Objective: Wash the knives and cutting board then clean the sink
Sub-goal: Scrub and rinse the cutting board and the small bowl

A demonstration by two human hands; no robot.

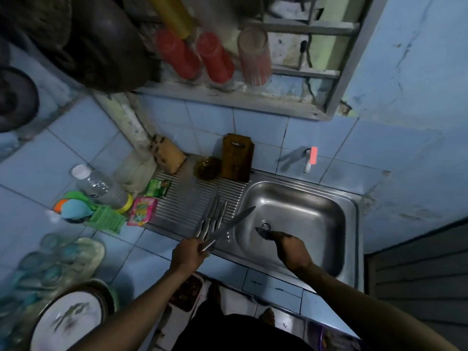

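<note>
The left hand (188, 250) has its grip closed round the handle of a long knife (229, 228), blade angled out over the sink (352, 211) rim, likely so it drains into the basin. The right hand (291, 247) pinches a small dark scrap (262, 233) above the drain (266, 225). More knives (212, 219) lie on the ribbed drainer, and the cutting board (236, 158) leans upright at the bench's back edge.
</note>
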